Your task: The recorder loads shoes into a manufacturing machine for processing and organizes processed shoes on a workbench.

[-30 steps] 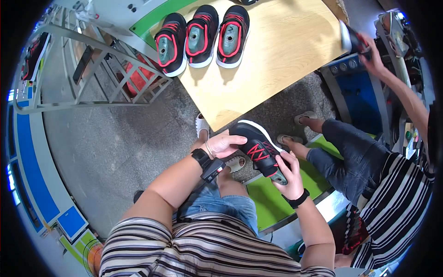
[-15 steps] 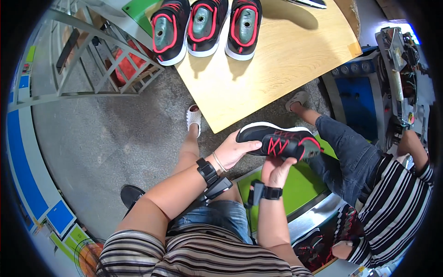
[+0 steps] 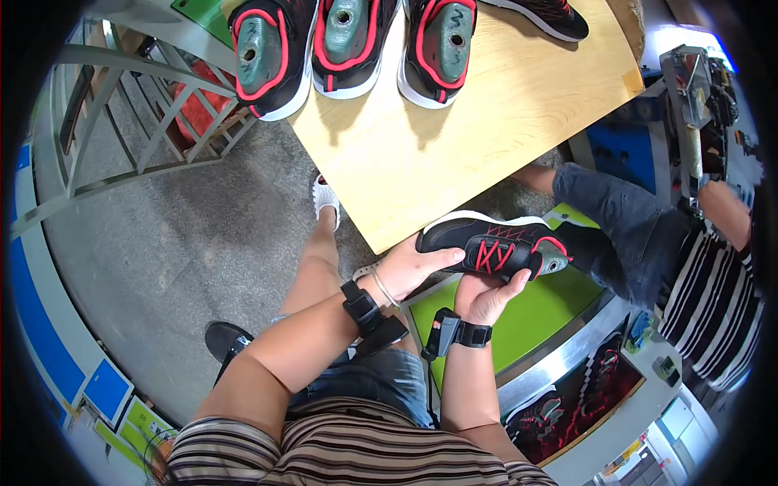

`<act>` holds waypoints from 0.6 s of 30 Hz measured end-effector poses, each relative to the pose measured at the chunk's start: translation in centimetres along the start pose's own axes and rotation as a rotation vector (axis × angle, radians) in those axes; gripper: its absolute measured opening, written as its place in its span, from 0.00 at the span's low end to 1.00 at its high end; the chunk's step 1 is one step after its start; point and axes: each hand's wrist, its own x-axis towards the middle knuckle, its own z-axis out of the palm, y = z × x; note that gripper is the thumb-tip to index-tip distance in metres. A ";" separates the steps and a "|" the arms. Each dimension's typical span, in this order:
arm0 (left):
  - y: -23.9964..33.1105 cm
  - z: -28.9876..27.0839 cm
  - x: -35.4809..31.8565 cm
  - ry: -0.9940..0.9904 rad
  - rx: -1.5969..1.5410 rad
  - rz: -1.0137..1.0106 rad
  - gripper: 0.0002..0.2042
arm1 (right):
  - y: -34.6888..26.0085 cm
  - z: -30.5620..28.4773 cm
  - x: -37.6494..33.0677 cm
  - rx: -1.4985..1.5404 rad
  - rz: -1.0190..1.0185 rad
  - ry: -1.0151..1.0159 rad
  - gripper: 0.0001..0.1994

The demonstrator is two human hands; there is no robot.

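In the head view, a person's left hand clamps the toe of a black-and-red sneaker near a corner of the bench, the right hand's grip clamped beneath its heel half, apparently to share the weight.

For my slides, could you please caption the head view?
Left hand gripping, right hand supporting a black, red-laced sneaker near a wood-grain table bearing similar sneakers.
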 end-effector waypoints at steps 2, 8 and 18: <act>0.0 0.1 0.2 -0.014 -0.060 -0.009 0.23 | -0.1 0.5 0.0 -0.023 -0.024 0.000 0.38; 0.3 0.0 0.3 -0.049 -0.162 -0.057 0.20 | -0.3 1.7 -0.1 -0.040 -0.031 0.030 0.36; 1.5 1.0 0.4 -0.148 -0.409 -0.127 0.23 | -1.4 4.3 0.0 -0.172 -0.137 0.087 0.39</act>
